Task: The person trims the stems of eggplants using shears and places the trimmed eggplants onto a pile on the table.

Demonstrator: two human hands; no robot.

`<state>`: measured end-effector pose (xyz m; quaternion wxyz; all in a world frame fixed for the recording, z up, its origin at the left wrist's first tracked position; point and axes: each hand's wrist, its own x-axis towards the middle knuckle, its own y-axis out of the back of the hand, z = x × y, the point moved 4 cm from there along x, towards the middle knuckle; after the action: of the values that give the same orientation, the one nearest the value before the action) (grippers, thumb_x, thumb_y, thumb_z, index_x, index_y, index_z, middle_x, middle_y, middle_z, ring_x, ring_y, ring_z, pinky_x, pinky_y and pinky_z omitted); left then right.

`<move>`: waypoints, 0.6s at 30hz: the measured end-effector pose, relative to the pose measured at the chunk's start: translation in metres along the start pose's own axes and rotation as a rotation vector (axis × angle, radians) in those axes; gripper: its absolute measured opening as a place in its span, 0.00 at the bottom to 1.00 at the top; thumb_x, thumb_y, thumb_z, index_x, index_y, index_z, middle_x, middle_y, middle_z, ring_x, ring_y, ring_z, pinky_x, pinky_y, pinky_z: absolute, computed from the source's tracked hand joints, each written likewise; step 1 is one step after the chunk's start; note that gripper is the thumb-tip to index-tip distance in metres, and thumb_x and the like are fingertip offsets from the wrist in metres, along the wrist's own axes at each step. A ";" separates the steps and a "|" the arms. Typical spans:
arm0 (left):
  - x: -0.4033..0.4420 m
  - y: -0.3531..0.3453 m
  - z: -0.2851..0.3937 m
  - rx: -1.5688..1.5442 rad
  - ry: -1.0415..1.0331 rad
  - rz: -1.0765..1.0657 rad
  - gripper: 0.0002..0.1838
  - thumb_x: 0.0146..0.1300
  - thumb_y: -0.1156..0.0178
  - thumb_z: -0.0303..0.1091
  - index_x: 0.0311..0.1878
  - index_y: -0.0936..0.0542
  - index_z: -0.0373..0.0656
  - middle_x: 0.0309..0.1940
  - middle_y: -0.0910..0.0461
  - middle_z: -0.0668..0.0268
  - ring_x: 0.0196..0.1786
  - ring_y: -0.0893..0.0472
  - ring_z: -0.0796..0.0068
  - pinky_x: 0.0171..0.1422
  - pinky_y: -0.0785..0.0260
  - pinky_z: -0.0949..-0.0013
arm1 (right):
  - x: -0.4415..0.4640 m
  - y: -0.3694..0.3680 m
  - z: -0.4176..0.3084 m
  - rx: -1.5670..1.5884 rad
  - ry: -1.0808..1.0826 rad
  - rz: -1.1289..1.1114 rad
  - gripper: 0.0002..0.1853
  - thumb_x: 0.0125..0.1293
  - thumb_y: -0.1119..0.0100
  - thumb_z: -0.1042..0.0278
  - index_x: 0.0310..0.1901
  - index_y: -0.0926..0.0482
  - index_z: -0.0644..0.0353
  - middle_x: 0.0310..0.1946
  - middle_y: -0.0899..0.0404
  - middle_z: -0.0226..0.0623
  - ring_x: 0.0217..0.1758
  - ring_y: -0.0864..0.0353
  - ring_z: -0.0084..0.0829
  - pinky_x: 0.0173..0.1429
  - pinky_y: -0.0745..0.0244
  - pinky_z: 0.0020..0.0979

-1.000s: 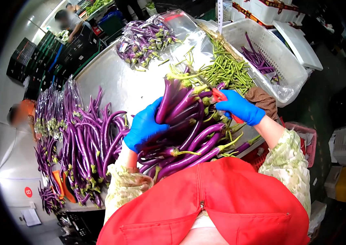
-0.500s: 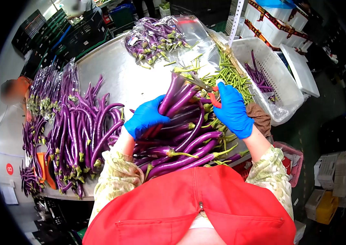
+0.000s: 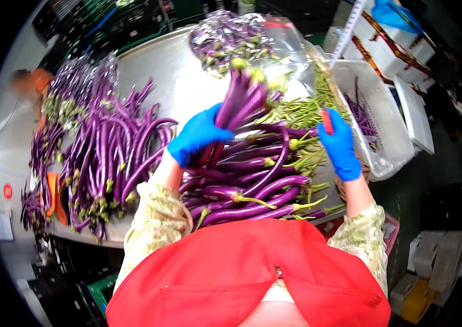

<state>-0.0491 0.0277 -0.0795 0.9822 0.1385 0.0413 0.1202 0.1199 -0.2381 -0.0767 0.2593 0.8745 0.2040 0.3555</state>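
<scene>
Our left hand (image 3: 198, 136) grips a bunch of glossy purple eggplants (image 3: 237, 103), their green caps (image 3: 239, 64) blurred just above it; to its right, our right hand (image 3: 340, 148) clasps a red handle (image 3: 327, 121).

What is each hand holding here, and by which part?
The left hand grips a bunch of eggplants around their purple bodies, below the stem ends; the right hand holds a red-handled tool by its handle.
</scene>
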 end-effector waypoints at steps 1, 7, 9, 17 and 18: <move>-0.001 0.016 0.008 0.015 0.043 0.108 0.32 0.45 0.33 0.32 0.57 0.27 0.40 0.41 0.21 0.65 0.42 0.23 0.74 0.51 0.30 0.70 | -0.005 0.002 0.015 0.029 -0.058 -0.001 0.22 0.59 0.41 0.71 0.55 0.29 0.66 0.40 0.20 0.44 0.40 0.20 0.30 0.45 0.26 0.29; -0.017 0.085 0.043 -0.239 -0.111 0.634 0.24 0.45 0.30 0.29 0.48 0.24 0.38 0.35 0.21 0.66 0.37 0.22 0.75 0.42 0.28 0.71 | -0.032 0.006 0.018 0.455 -0.382 -0.070 0.25 0.59 0.39 0.76 0.59 0.31 0.63 0.35 0.28 0.25 0.36 0.30 0.16 0.43 0.33 0.19; -0.024 0.116 0.058 -0.294 -0.297 0.758 0.23 0.46 0.31 0.28 0.48 0.24 0.37 0.35 0.20 0.63 0.35 0.20 0.72 0.40 0.27 0.70 | -0.035 0.006 0.011 0.550 -0.384 -0.040 0.25 0.59 0.40 0.78 0.59 0.31 0.61 0.35 0.29 0.25 0.37 0.30 0.16 0.43 0.33 0.19; -0.089 0.216 0.039 -0.747 -0.670 1.199 0.24 0.49 0.33 0.32 0.49 0.25 0.33 0.39 0.20 0.54 0.39 0.19 0.62 0.48 0.25 0.63 | -0.044 -0.008 0.019 0.676 -0.560 -0.079 0.27 0.60 0.41 0.75 0.62 0.32 0.59 0.37 0.29 0.22 0.32 0.34 0.12 0.31 0.42 0.15; -0.099 0.218 0.028 -0.814 -0.679 1.250 0.27 0.51 0.34 0.36 0.52 0.27 0.33 0.41 0.21 0.53 0.41 0.20 0.63 0.50 0.25 0.64 | -0.044 -0.011 0.020 0.643 -0.574 -0.098 0.27 0.60 0.41 0.75 0.62 0.32 0.59 0.37 0.28 0.22 0.32 0.34 0.12 0.29 0.43 0.15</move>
<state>-0.1912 0.1992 0.0137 0.6661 -0.2026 -0.3902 0.6025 0.1037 -0.2595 -0.1184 0.0366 0.9635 0.2653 0.0034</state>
